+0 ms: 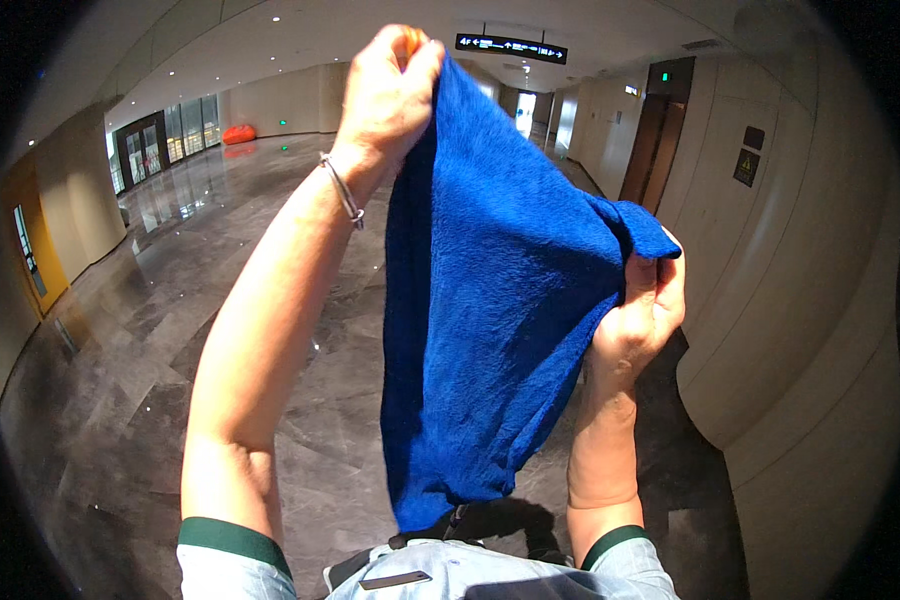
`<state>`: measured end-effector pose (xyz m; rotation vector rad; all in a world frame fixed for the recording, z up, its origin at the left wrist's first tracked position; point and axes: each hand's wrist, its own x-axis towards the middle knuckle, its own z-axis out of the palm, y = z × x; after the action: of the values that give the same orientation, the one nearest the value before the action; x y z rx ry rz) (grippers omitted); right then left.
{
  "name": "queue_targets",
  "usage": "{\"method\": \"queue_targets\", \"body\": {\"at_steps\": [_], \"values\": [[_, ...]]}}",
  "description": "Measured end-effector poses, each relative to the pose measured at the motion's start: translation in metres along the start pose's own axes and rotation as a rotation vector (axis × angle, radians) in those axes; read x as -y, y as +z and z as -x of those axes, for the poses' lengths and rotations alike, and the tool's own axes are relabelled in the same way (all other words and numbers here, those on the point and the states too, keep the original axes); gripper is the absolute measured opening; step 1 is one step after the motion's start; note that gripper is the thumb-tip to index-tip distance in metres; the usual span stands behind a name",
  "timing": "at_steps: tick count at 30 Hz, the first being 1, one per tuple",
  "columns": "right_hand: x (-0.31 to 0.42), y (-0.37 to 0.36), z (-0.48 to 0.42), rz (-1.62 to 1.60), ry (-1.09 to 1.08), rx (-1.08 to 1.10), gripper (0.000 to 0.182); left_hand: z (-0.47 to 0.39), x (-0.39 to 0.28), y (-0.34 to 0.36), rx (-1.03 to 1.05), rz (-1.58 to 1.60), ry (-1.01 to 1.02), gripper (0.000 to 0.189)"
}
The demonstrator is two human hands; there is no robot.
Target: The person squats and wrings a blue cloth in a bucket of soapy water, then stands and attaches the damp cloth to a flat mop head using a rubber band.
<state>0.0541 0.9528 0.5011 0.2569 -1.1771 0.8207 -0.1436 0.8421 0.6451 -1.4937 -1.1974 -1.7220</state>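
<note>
A blue plush cloth [495, 300], perhaps a towel, hangs in the air between my two raised hands. My left hand [396, 94], with a bracelet [341, 191] at the wrist, pinches its upper corner near the top of the view. Lower and to the right, my right hand [641, 307] grips another part of the cloth, with a folded flap lying over the fingers. From there the fabric drapes down in creases, and its bottom end reaches close to my waist. Some of my right fingers are hidden behind the cloth.
Glossy grey floor tiles [330, 435] stretch across a wide corridor. A curved panelled wall [780, 300] runs along my right, with a brown door [652, 150]. A hanging sign [510, 49] is overhead. At the far left are a yellow door [34, 240] and a red seat-like object [238, 134].
</note>
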Motion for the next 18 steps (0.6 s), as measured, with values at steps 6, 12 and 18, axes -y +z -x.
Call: {"method": "queue_targets", "body": {"at_steps": [6,12,18], "values": [[0.011,-0.011,0.004,-0.011,0.183,-0.070,0.024,0.076,0.033,0.016,0.396,-0.116,-0.383,0.015],[-0.007,-0.030,0.002,-0.202,0.838,-0.313,0.019,0.094,-0.012,0.010,0.466,0.131,-0.528,0.020],[-0.021,-0.027,0.036,-0.404,0.807,-0.067,0.018,0.101,-0.038,-0.008,0.382,0.318,-0.472,0.017]]}}
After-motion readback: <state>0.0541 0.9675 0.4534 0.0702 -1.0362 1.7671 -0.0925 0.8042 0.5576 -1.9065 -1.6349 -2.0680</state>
